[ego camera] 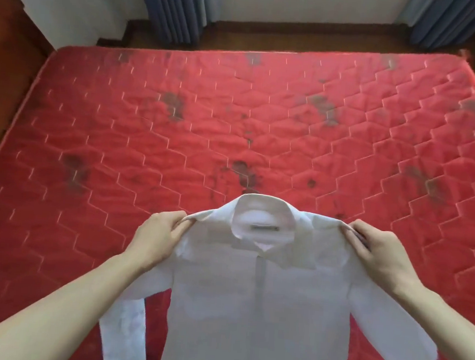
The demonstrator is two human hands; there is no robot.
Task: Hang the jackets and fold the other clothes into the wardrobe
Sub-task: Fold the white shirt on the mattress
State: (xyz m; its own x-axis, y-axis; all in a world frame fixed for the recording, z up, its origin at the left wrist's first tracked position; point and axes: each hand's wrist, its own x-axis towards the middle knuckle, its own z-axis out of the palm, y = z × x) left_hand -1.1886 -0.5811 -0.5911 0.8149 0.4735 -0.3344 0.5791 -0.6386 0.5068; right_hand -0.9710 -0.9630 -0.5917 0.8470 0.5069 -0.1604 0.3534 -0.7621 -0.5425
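A white collared shirt (255,300) is spread in front of me over the near part of a red quilted mattress (235,117), collar pointing away from me and buttoned front up. My left hand (158,236) pinches the shirt's left shoulder. My right hand (378,250) pinches its right shoulder. Both long sleeves hang down at the sides, and the shirt's hem runs out of view at the bottom edge.
The mattress has dark stains scattered across it. Beyond its far edge are a dark wooden floor (270,37), a white wall and blue curtains (173,7). Dark wooden furniture (4,62) stands along the left side.
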